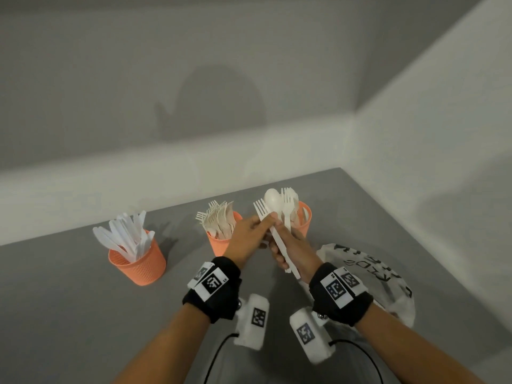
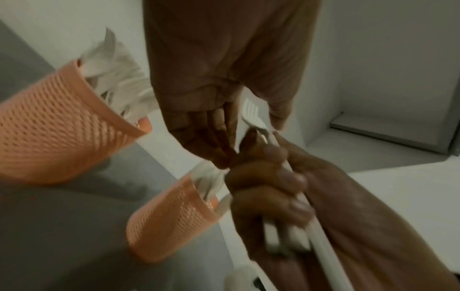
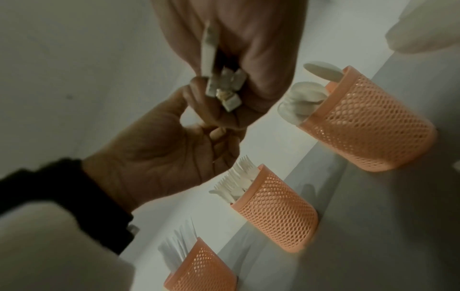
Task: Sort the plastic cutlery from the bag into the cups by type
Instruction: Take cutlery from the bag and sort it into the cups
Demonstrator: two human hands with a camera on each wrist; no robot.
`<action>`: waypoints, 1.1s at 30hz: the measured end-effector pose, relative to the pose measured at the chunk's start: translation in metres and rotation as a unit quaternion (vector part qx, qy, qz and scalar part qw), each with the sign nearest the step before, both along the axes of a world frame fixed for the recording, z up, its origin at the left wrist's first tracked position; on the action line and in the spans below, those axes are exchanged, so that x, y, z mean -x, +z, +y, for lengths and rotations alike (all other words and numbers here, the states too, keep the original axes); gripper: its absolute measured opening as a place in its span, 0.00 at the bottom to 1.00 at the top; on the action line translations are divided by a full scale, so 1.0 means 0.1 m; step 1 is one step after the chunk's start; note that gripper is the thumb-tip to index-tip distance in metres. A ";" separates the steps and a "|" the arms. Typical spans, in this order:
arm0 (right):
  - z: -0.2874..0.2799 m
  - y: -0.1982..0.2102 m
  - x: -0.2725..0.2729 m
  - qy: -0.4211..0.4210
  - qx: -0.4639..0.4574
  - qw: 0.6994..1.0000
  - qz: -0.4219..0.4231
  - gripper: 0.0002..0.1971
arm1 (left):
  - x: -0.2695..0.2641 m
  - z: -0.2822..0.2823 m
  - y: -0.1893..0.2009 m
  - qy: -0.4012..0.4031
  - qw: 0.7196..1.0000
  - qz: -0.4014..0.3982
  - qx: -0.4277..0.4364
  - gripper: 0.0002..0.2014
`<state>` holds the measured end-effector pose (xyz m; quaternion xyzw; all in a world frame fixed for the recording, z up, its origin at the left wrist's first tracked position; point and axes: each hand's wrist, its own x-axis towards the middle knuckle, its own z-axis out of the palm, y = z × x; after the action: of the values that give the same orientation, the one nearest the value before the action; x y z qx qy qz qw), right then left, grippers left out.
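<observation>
Right hand holds a mixed bundle of white plastic cutlery, fingers curled round the handles: a spoon bowl sits top centre with fork tines on either side. The bundle stands roughly upright above the table, in front of the right cup. Handle ends poke out below the fist, seen clearly in the right wrist view.

Left hand pinches one fork at the neck, thumb and forefinger closed on it at the left edge of the bundle. The fork's handle still runs into the right fist.

Three orange mesh cups stand in a row on the table:
- left cup: knives, fanned out
- middle cup: forks, tines up
- right cup: spoons, bowls up

The white plastic bag with black print lies on the table, right of the right forearm and partly under it.

Hard to make out:
- Exact piece count in the bundle; the handles overlap.
- Right cup is mostly hidden behind the bundle in the head view.
- Middle cup is partly covered by the left hand.
- Bag contents are not visible and the print is unreadable.
- Left wrist view is blurred; only fork tines and handles can be made out in the fist.
</observation>
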<state>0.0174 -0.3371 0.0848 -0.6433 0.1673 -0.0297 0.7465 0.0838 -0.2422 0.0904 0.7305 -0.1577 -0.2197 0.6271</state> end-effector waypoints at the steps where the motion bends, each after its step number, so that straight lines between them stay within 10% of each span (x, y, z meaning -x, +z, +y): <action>1: 0.02 -0.01 0.01 -0.002 0.011 1.000 0.000 0.21 | 0.03 -0.02 -0.02 0.006 1.000 0.007 0.008 0.14; 8: -0.08 -0.15 0.05 -0.031 0.171 0.985 0.023 0.13 | 0.00 0.06 0.09 0.155 0.977 0.075 0.128 0.09; 15: -0.12 -0.18 0.11 0.003 0.317 0.948 -0.033 0.19 | 0.08 0.05 0.17 0.097 0.992 0.012 0.084 0.07; 22: -0.14 -0.07 0.19 0.104 0.227 0.968 0.025 0.19 | -0.01 0.03 0.23 0.057 0.991 -0.123 0.006 0.04; 28: -0.14 -0.09 0.25 0.021 0.094 0.993 0.063 0.26 | 0.01 -0.06 0.27 0.091 0.980 -0.174 0.013 0.06; 33: -0.17 -0.05 0.24 -0.041 0.100 0.994 -0.029 0.12 | 0.19 -0.09 0.20 0.128 0.988 -0.024 0.081 0.12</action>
<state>-0.0070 -0.3542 0.0794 -0.7064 0.1675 -0.0955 0.6810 0.0646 -0.2508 0.1106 0.6965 -0.0950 -0.1067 0.7032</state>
